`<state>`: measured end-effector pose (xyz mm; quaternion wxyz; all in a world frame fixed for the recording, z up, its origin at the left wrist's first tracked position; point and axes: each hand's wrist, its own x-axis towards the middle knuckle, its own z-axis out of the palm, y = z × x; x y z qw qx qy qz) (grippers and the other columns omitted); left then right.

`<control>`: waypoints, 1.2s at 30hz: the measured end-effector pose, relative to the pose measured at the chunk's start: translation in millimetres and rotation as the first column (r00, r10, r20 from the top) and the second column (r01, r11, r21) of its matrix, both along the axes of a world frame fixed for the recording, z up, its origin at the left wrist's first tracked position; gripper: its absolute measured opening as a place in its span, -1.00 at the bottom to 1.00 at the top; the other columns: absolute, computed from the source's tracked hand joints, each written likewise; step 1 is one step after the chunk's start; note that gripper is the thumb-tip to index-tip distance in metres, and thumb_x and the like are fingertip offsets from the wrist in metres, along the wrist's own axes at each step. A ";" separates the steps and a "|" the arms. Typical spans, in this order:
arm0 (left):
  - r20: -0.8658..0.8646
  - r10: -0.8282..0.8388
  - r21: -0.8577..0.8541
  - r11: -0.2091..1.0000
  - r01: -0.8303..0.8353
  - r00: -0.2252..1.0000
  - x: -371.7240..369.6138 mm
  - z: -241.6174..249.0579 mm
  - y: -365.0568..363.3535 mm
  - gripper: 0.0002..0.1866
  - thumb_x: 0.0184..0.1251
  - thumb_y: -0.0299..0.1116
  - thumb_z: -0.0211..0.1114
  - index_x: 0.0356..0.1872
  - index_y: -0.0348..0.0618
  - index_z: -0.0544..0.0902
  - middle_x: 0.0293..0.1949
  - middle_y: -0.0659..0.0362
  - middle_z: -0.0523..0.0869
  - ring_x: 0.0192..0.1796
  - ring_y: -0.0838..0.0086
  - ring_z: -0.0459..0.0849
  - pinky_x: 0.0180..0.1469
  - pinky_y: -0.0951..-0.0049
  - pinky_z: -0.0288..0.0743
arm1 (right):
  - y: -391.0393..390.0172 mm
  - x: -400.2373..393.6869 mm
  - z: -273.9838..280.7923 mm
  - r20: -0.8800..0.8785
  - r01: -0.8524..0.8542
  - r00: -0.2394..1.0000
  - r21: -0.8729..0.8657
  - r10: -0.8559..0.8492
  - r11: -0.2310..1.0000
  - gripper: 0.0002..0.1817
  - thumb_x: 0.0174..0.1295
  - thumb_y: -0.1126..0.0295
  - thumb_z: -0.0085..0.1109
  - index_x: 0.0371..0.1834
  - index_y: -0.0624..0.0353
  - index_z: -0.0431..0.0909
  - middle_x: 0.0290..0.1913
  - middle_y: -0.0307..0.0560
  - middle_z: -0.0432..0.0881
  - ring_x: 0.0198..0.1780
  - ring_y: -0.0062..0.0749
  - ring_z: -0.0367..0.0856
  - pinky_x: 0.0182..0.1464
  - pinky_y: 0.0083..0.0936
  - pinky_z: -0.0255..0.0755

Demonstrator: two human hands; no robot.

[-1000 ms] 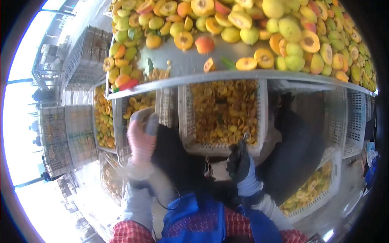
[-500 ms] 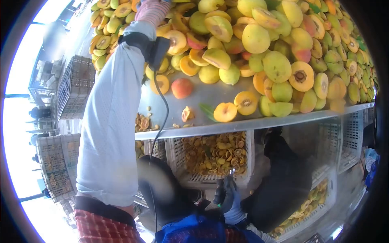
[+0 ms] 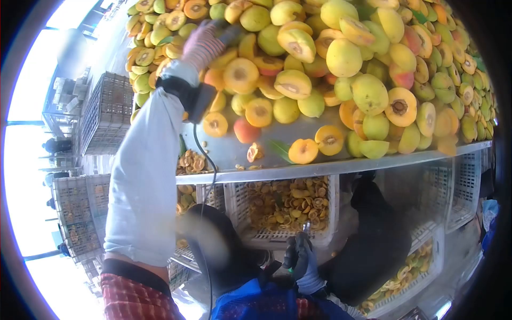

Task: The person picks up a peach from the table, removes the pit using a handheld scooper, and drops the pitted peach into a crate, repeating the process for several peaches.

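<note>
My left hand [image 3: 205,47], in a striped glove with dark fingertips, reaches onto a heap of yellow-green and orange peaches [image 3: 368,93], many of them cut in half. Its fingers look apart and slightly blurred among the fruit; no fruit is clearly held. Below the table edge, my right hand [image 3: 305,264], in a grey glove, is closed around a small tool with a shiny metal tip [image 3: 306,227]. Its handle is mostly hidden in the fingers. Two cut halves [image 3: 303,151] lie near the metal edge, beside a green leaf [image 3: 281,150].
The metal table's raised rim [image 3: 298,172] runs across in front of me. Under it stands a white crate [image 3: 333,213] with peach pieces; another crate [image 3: 434,272] is at lower right. Scraps [image 3: 192,162] lie near the rim. A cable [image 3: 201,224] hangs from my left wrist.
My left hand has come back towards me over the heap, and some peaches beside it have shifted the same way. The view has moved slightly. My right hand keeps its grip on the tool.
</note>
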<state>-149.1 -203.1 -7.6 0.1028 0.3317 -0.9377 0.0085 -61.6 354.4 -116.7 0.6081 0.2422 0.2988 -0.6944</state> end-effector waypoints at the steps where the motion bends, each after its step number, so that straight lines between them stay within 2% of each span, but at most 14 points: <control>1: -0.001 -0.011 0.099 0.995 0.011 1.000 2.6 0.3 15.1 -0.31 0.14 0.09 0.31 0.30 0.10 0.39 0.28 -0.01 0.40 0.27 0.11 0.42 0.25 0.20 0.35 | 1.7 4.0 -2.4 -0.018 0.005 1.000 -0.044 -0.006 0.999 -0.88 0.35 0.30 0.06 -0.17 0.07 0.43 -0.28 -0.18 0.53 -0.59 -0.46 0.56 -0.71 -0.48 0.45; 3: -0.009 -0.029 0.298 0.954 0.030 1.000 19.0 8.9 82.3 -0.30 0.15 0.04 0.31 0.33 0.14 0.35 0.30 -0.01 0.38 0.28 0.09 0.41 0.26 0.19 0.35 | 1.3 5.2 7.8 -0.053 -0.050 0.997 0.017 0.051 0.999 -0.85 0.33 0.27 0.08 -0.16 0.07 0.42 -0.30 -0.20 0.52 -0.59 -0.49 0.54 -0.68 -0.49 0.45; 10: 0.214 -0.052 0.210 0.978 0.006 0.975 41.8 20.5 147.5 -0.39 0.15 -0.17 0.35 0.24 -0.04 0.42 0.13 -0.10 0.50 0.20 0.08 0.48 0.19 0.24 0.41 | 0.7 3.8 22.5 -0.142 -0.202 0.965 0.124 0.219 0.972 -0.73 0.34 0.14 0.08 -0.12 0.10 0.41 -0.47 -0.27 0.47 -0.62 -0.56 0.43 -0.63 -0.56 0.39; 13: -0.061 0.033 0.006 0.999 -0.033 0.998 57.3 37.1 169.8 -0.49 0.14 -0.24 0.37 0.14 -0.13 0.50 0.06 -0.07 0.56 0.16 0.14 0.53 0.15 0.27 0.43 | 6.1 4.2 21.7 -0.120 -0.164 0.979 0.037 0.168 0.986 -0.69 0.36 0.11 0.06 -0.12 0.13 0.41 -0.55 -0.27 0.45 -0.65 -0.58 0.40 -0.66 -0.59 0.33; 15: -0.427 0.156 0.300 0.954 -0.023 0.891 73.5 43.0 221.0 -0.61 0.20 -0.34 0.37 0.03 -0.21 0.55 -0.12 0.07 0.66 -0.06 0.44 0.62 0.04 0.42 0.48 | 6.7 1.2 28.2 -0.086 -0.148 0.985 0.007 0.148 0.989 -0.68 0.36 0.10 0.05 -0.12 0.15 0.41 -0.57 -0.27 0.44 -0.67 -0.59 0.37 -0.66 -0.61 0.29; 17: -0.566 0.429 0.723 0.669 0.174 0.704 93.5 48.1 285.1 -0.67 0.34 -0.27 0.22 0.01 -0.26 0.56 -0.17 0.18 0.66 -0.20 0.50 0.65 -0.14 0.56 0.52 | -0.5 -5.6 49.4 -0.175 -0.196 0.966 -0.010 0.191 0.981 -0.67 0.38 0.10 0.02 -0.14 0.18 0.42 -0.60 -0.27 0.42 -0.69 -0.58 0.35 -0.67 -0.61 0.25; 18: -0.470 0.607 0.882 0.358 0.307 0.641 107.3 46.5 314.0 -0.67 0.35 -0.23 0.19 0.00 -0.25 0.57 -0.17 0.15 0.66 -0.18 0.46 0.66 -0.14 0.49 0.56 | -6.1 -12.9 72.6 -0.277 -0.250 0.930 -0.002 0.240 0.968 -0.68 0.40 0.11 -0.01 -0.16 0.19 0.43 -0.62 -0.27 0.41 -0.70 -0.57 0.34 -0.68 -0.60 0.24; 20: -0.164 0.785 0.856 -0.188 0.482 0.598 134.2 40.4 363.1 -0.60 0.35 -0.10 0.17 -0.08 -0.29 0.57 -0.19 0.06 0.67 -0.16 0.32 0.68 -0.12 0.34 0.62 | 3.2 -5.7 74.6 -0.278 -0.264 0.933 -0.094 0.230 0.960 -0.75 0.39 0.30 0.01 -0.05 0.26 0.42 -0.46 -0.19 0.52 -0.52 -0.54 0.50 -0.52 -0.60 0.40; 23: 0.180 0.881 0.805 -0.388 0.449 0.438 159.7 14.3 411.9 -0.47 0.32 0.08 0.15 -0.14 -0.32 0.57 -0.26 0.02 0.68 -0.17 0.21 0.68 -0.10 0.28 0.64 | 10.4 16.4 61.3 -0.518 -0.187 0.851 -0.140 0.089 0.972 -0.66 0.32 0.46 0.04 0.13 0.29 0.34 -0.15 -0.09 0.55 -0.18 -0.49 0.58 -0.20 -0.61 0.50; 24: 0.177 0.899 0.812 -0.364 0.457 0.401 164.7 12.5 422.1 -0.46 0.33 0.09 0.14 -0.11 -0.30 0.56 -0.27 0.03 0.68 -0.20 0.25 0.67 -0.11 0.32 0.62 | 7.9 9.8 68.7 -0.411 -0.295 0.885 -0.135 0.218 0.946 -0.52 0.26 0.55 0.04 0.27 0.30 0.24 0.10 -0.04 0.46 0.07 -0.44 0.49 0.04 -0.58 0.45; 27: 0.127 0.939 0.841 -0.273 0.468 0.319 175.8 12.1 449.0 -0.44 0.35 0.13 0.11 -0.06 -0.27 0.56 -0.27 0.05 0.67 -0.21 0.32 0.66 -0.09 0.39 0.58 | 0.8 16.6 79.0 -0.408 -0.306 0.873 -0.029 0.268 0.952 -0.68 0.24 0.45 0.15 0.05 0.20 0.38 -0.31 -0.27 0.51 -0.39 -0.70 0.47 -0.41 -0.74 0.37; 31: -0.142 0.896 0.872 -0.087 0.481 0.420 185.9 13.8 470.9 -0.42 0.37 0.11 0.10 0.07 -0.28 0.50 -0.15 0.09 0.64 -0.07 0.42 0.61 0.05 0.47 0.48 | -1.2 30.0 70.4 -0.322 -0.077 0.945 -0.062 0.053 0.995 -0.70 0.22 0.44 0.18 0.00 0.16 0.39 -0.36 -0.32 0.50 -0.46 -0.76 0.41 -0.46 -0.79 0.29; 34: -0.331 0.769 0.932 0.176 0.316 0.548 193.0 12.6 484.9 -0.49 0.44 -0.08 0.10 0.21 -0.27 0.38 -0.05 0.14 0.59 -0.01 0.54 0.54 0.10 0.53 0.40 | 12.4 27.1 60.0 -0.376 -0.218 0.911 -0.080 0.173 0.973 -0.68 0.22 0.41 0.19 0.02 0.19 0.41 -0.32 -0.31 0.51 -0.41 -0.71 0.44 -0.38 -0.74 0.36; 36: -0.329 0.788 0.932 0.180 0.316 0.521 205.9 2.7 481.4 -0.50 0.45 -0.06 0.08 0.19 -0.25 0.39 -0.06 0.14 0.59 -0.02 0.54 0.54 0.09 0.52 0.40 | 15.8 29.6 66.8 -0.485 -0.268 0.855 -0.117 0.181 0.956 -0.66 0.22 0.38 0.19 0.03 0.20 0.42 -0.30 -0.26 0.55 -0.38 -0.62 0.50 -0.34 -0.66 0.41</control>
